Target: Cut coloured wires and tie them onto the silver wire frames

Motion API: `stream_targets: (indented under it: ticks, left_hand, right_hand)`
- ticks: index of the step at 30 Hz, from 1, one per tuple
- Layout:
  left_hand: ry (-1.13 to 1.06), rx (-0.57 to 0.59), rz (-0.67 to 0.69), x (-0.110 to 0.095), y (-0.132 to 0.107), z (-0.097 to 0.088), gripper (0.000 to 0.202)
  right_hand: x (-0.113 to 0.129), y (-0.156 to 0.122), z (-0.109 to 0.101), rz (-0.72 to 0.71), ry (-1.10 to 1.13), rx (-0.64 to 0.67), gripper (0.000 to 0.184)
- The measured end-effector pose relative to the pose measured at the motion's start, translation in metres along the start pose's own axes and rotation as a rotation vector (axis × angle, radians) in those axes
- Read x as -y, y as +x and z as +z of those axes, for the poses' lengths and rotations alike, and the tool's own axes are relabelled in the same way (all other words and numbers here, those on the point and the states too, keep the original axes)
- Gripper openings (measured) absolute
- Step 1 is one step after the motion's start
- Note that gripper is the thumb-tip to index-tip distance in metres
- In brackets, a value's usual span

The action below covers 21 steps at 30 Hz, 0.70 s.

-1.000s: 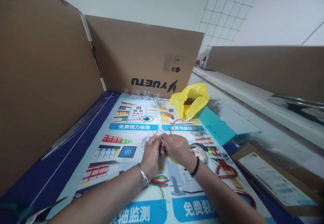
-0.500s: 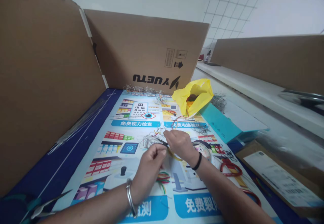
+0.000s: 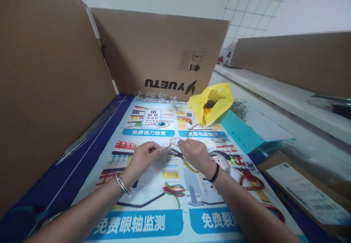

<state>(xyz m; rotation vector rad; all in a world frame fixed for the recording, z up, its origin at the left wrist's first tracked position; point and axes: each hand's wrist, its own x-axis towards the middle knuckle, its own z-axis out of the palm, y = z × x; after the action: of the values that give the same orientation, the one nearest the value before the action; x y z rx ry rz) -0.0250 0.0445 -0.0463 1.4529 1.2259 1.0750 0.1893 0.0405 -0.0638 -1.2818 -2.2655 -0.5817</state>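
Both your hands are pinching one thin wire tangle (image 3: 166,155) lying mid-poster (image 3: 153,199): left hand (image 3: 142,157) closing on its left end, right hand (image 3: 195,153) gripping its right. Pulling apart too sharply is risking snapped strands or a tighter knot.

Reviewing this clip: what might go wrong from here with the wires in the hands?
1. The left hand and right hand both pinch the wire tangle; pulling apart might knot it tighter or snap a thin strand.
2. Fine ends stick out near the fingers, so a prick seems possible.
3. The coloured wire bundle lies loose beside the right forearm and might get swept aside.
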Motion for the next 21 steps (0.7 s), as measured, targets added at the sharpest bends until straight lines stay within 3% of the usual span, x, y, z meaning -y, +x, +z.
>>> stream_targets:
  ticks: [7, 12, 14, 17, 21]
  left_hand:
    - [-0.113, 0.104, -0.247, -0.012, -0.004, -0.004, 0.017]
    - [-0.28, 0.364, -0.391, -0.015, -0.003, -0.001, 0.021]
    - [-0.335, 0.406, -0.414, -0.016, -0.002, 0.003, 0.021]
    - [-0.361, 0.355, -0.422, -0.016, -0.002, 0.006, 0.021]
    - [-0.314, 0.165, -0.292, -0.015, -0.004, 0.009, 0.022]
  right_hand:
    - [0.0, 0.002, 0.004, 0.038, 0.062, 0.014, 0.019]
    - [0.005, 0.008, 0.005, 0.053, 0.079, -0.001, 0.021]
    - [0.006, 0.011, 0.004, 0.052, 0.065, -0.002, 0.022]
    - [0.007, 0.013, 0.004, 0.072, 0.069, -0.016, 0.021]
    - [0.006, 0.014, 0.007, 0.137, 0.137, -0.028, 0.021]
